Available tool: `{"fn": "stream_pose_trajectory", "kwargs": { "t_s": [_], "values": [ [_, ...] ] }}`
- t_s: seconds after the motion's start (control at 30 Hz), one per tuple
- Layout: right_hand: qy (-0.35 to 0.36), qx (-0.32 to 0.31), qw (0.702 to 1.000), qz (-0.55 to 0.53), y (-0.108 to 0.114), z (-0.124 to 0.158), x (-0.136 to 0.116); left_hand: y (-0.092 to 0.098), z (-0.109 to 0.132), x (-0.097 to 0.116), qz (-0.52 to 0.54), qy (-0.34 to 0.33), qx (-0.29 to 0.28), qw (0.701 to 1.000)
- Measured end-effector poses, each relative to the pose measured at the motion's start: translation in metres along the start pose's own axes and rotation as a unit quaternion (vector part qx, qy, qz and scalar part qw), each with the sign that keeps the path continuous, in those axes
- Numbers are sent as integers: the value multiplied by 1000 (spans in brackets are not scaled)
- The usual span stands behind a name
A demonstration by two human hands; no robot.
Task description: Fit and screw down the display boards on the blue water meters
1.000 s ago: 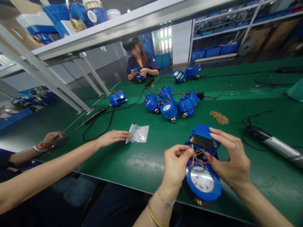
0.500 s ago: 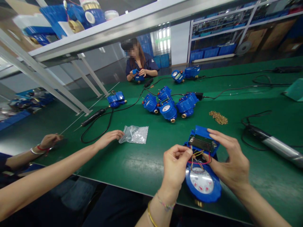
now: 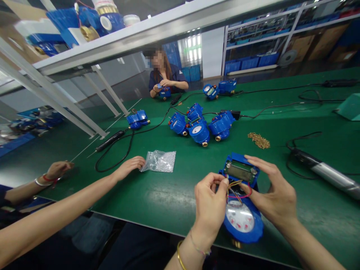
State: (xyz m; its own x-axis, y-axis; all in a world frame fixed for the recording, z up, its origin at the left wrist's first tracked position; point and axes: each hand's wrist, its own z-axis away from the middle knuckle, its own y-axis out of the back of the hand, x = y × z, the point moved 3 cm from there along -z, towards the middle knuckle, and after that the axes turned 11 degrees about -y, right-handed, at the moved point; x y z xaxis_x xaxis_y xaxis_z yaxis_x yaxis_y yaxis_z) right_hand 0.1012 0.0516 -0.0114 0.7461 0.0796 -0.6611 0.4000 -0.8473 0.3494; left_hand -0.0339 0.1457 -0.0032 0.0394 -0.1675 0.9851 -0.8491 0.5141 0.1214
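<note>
A blue water meter (image 3: 258, 227) with a white round dial stands at the table's front edge. Its display housing (image 3: 238, 169) is tilted up, with a screen and circuit board showing. Coloured wires (image 3: 234, 184) run between housing and dial. My left hand (image 3: 211, 202) pinches wires at the housing's left lower corner; the exact spot between the fingertips is hidden. My right hand (image 3: 274, 191) grips the housing's right side, fingers at its top edge and thumb near the red wire.
Several blue meters (image 3: 199, 132) stand mid-table, near a heap of brass screws (image 3: 258, 140). An electric screwdriver (image 3: 329, 172) lies right. A co-worker's hand (image 3: 131, 167) touches a clear bag of small parts (image 3: 161, 161). Another person (image 3: 168, 77) handles a meter across the table.
The housing tilts slightly differently, so more of its screen shows. My left hand has shifted a little to the right at the wires. The person opposite has moved a hand over their meter.
</note>
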Motion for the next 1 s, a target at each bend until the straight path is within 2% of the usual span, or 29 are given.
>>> {"fn": "stream_pose_trajectory", "kwargs": {
  "t_s": [0.17, 0.3, 0.47, 0.53, 0.6, 0.7, 0.77, 0.83, 0.9, 1.0],
  "values": [
    [-64, -36, 997, -21, -2, 2, 6, 7, -2, 5, -199, -97, -20, 975],
    [-83, -59, 994, -24, -1, 0, 7, 10, -6, 5, -239, -156, -27, 958],
    [-74, -102, 992, -20, 2, -8, 9, 16, -12, 5, -276, -227, -24, 934],
    [-75, -116, 990, -21, 4, -12, 11, 20, -17, 5, -266, -257, -22, 929],
    [-81, -129, 988, -29, 6, -16, 12, 23, -25, 5, -242, -298, -43, 923],
    [-93, -155, 982, -59, 7, -18, 13, 24, -39, 4, -200, -352, -138, 904],
    [-99, -171, 977, -74, 6, -17, 14, 22, -47, 3, -166, -360, -215, 893],
    [-104, -178, 975, -81, 4, -15, 16, 21, -53, 2, -129, -354, -259, 890],
    [-106, -187, 973, -80, 6, -14, 19, 20, -54, 3, -106, -348, -256, 895],
    [-113, -224, 967, -48, 18, -18, 16, 19, -48, 3, -106, -354, -220, 903]
  ]
}}
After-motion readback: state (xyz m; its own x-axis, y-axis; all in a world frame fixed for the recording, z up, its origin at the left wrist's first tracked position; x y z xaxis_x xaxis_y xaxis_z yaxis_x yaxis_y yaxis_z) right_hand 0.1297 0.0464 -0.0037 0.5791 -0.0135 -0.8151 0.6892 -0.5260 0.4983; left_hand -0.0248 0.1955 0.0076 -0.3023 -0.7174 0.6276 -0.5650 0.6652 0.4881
